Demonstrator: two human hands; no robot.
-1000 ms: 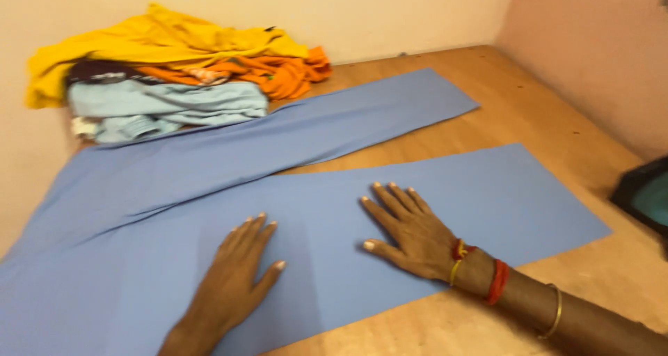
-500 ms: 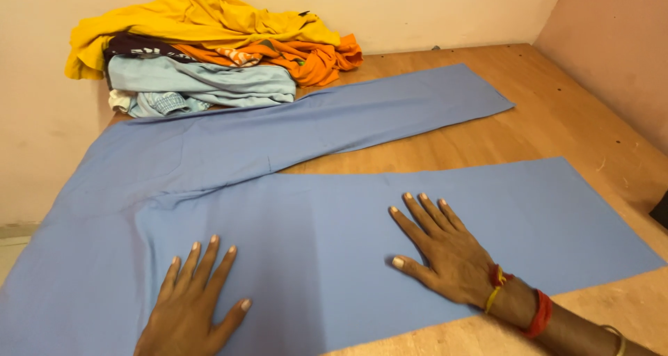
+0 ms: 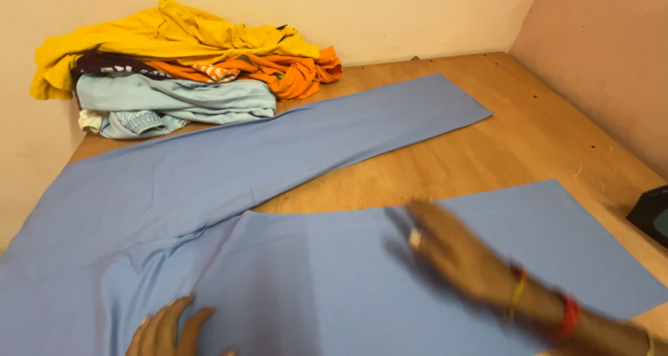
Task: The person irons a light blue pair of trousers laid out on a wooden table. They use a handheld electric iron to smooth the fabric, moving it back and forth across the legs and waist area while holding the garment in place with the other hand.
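The blue trousers (image 3: 209, 210) are lying spread flat on the wooden worktop (image 3: 529, 140), the two legs forming a V — one leg is running up toward the far wall, the other is extending to the right along the near edge. The right hand (image 3: 445, 248) is resting over the nearer leg with fingers spread wide and gripping nothing; it is blurred, so contact with the cloth cannot be confirmed. Red and yellow bangles (image 3: 550, 304) are sitting on its wrist. The left hand (image 3: 163, 331) is showing only its fingertips at the bottom edge, lying open on the waist area of the fabric. A pile of folded clothes (image 3: 181, 64) — yellow, orange, pale blue — is standing at the far left corner, just beside the upper leg. A dark object (image 3: 653, 213) is sitting at the right edge.
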